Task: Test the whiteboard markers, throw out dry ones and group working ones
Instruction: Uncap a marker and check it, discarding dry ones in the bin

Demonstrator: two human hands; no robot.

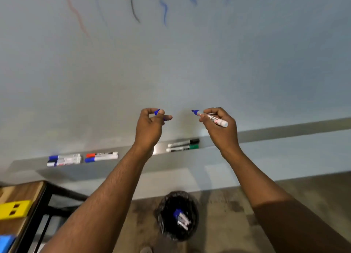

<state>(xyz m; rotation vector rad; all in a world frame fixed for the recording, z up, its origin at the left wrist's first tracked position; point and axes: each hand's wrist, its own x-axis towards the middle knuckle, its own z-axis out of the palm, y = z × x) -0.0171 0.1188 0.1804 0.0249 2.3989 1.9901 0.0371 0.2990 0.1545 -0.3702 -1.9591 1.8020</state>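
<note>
1. While a blue marker [209,117] sat uncapped in the right hand [220,127], whose grip was clamped round its barrel, the left hand [150,125] pinched what looked like its blue cap [157,112].
2. This was the testing step; next, the tip would need pressing to the whiteboard [171,62] for a stroke.
3. Its long axis ran nearly level, tip pointing left and slightly up, just off the board.
4. Discards lay in the bin [178,214] below.

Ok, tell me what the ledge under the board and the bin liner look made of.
Ledge: probably brushed metal, grey with a bright reflective patch beside the markers. Bin liner: apparently thin black plastic film, crinkled and glossy around the rim.
</note>
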